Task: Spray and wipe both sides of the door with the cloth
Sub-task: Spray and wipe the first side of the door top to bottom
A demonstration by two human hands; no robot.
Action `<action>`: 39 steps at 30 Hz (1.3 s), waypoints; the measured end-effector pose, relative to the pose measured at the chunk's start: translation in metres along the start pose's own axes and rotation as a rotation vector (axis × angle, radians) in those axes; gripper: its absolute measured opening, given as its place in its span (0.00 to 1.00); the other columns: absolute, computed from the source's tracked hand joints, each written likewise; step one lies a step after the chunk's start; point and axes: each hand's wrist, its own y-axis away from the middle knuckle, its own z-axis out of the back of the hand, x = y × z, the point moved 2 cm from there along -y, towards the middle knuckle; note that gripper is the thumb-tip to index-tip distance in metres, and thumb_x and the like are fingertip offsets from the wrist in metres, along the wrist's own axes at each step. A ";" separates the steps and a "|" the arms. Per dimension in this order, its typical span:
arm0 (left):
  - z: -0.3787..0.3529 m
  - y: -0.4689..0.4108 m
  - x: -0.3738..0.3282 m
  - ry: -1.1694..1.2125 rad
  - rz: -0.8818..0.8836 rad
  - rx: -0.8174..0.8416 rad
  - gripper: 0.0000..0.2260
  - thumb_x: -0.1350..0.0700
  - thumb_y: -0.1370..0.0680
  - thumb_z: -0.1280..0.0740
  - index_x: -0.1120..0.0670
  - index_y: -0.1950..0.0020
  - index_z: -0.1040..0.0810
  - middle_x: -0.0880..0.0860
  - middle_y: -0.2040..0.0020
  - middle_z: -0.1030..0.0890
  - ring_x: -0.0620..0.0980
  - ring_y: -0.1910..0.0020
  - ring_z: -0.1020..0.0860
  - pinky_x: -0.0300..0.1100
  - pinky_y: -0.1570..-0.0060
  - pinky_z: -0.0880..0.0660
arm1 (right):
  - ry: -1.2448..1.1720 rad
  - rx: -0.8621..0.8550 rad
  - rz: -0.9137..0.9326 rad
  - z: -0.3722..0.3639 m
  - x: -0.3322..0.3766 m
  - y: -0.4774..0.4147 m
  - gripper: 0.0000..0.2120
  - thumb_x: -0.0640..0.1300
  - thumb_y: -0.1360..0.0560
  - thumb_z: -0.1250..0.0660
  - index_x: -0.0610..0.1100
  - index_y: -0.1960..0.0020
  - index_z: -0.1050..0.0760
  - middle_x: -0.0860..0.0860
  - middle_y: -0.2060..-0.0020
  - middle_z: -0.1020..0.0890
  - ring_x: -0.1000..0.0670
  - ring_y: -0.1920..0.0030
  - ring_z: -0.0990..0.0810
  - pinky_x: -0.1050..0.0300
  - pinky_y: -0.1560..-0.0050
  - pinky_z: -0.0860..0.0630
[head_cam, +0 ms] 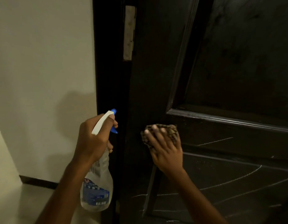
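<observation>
I see right hand [166, 147] flat, pressing brown patterned cloth [162, 133] on dark wooden door [237, 70] | unwiped panel lies rightward | left hand [94, 139] clamped on clear plastic spray bottle [98, 188], farther off.

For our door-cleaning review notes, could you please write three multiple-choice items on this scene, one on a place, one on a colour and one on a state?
1. Where is the cloth?
A. pressed on the dark door under the right hand
B. draped over the bottle
C. lying on the floor

2. What colour is the nozzle of the spray bottle?
A. red
B. blue
C. green

3. How is the spray bottle held?
A. standing on the floor
B. tucked under an arm
C. gripped at its head by the left hand

Answers: 1 A, the fingers spread over the cloth against the door. 2 B, a blue tip shows past the white trigger head. 3 C, the fingers wrap around its neck.
</observation>
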 end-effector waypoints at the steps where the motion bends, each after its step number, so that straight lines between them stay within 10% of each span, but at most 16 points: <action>1: -0.004 0.000 0.000 0.009 0.003 0.015 0.15 0.54 0.16 0.40 0.58 0.56 0.19 0.45 0.66 0.17 0.54 0.82 0.24 0.47 0.78 0.25 | 0.013 -0.022 -0.084 0.007 -0.015 0.006 0.36 0.54 0.21 0.40 0.56 0.17 0.52 0.53 0.17 0.53 0.50 0.18 0.54 0.37 0.23 0.47; 6: -0.020 0.003 -0.004 0.053 0.005 0.058 0.17 0.49 0.18 0.41 0.58 0.56 0.19 0.51 0.60 0.16 0.55 0.81 0.24 0.40 0.78 0.25 | -0.113 -0.150 -0.554 0.022 -0.012 -0.038 0.36 0.55 0.21 0.43 0.57 0.17 0.56 0.54 0.18 0.57 0.50 0.18 0.60 0.42 0.21 0.63; 14: -0.036 0.007 -0.008 0.038 -0.018 0.079 0.14 0.52 0.18 0.41 0.56 0.56 0.20 0.42 0.72 0.20 0.49 0.82 0.25 0.36 0.78 0.27 | 0.021 -0.069 0.020 0.002 0.006 -0.029 0.28 0.55 0.18 0.39 0.56 0.19 0.40 0.53 0.18 0.44 0.49 0.19 0.46 0.38 0.23 0.43; 22: -0.045 0.007 -0.006 0.105 -0.009 0.143 0.18 0.48 0.17 0.41 0.60 0.54 0.20 0.48 0.65 0.17 0.53 0.82 0.24 0.40 0.77 0.25 | -0.100 -0.400 -0.893 0.030 -0.050 -0.033 0.33 0.48 0.24 0.40 0.47 0.20 0.44 0.43 0.20 0.42 0.43 0.19 0.51 0.31 0.23 0.50; 27: -0.037 0.003 -0.001 0.112 0.007 0.111 0.19 0.45 0.21 0.42 0.58 0.53 0.19 0.55 0.60 0.16 0.54 0.80 0.23 0.46 0.76 0.23 | -0.060 -0.129 -0.311 0.014 0.006 -0.053 0.31 0.55 0.20 0.41 0.54 0.19 0.45 0.50 0.20 0.43 0.50 0.18 0.54 0.36 0.23 0.48; 34: -0.042 -0.002 -0.008 0.083 -0.014 0.138 0.18 0.46 0.20 0.41 0.57 0.55 0.19 0.51 0.65 0.16 0.55 0.82 0.24 0.43 0.77 0.25 | -0.094 -0.234 -0.499 0.038 -0.011 -0.096 0.33 0.54 0.21 0.41 0.51 0.19 0.46 0.52 0.20 0.42 0.52 0.18 0.54 0.41 0.22 0.50; 39: -0.062 -0.003 -0.015 0.065 -0.002 0.181 0.16 0.48 0.18 0.40 0.57 0.55 0.19 0.48 0.67 0.17 0.53 0.82 0.24 0.42 0.77 0.24 | -0.034 -0.115 -0.309 0.031 -0.024 -0.045 0.31 0.55 0.20 0.42 0.49 0.19 0.43 0.52 0.19 0.43 0.50 0.18 0.53 0.38 0.23 0.45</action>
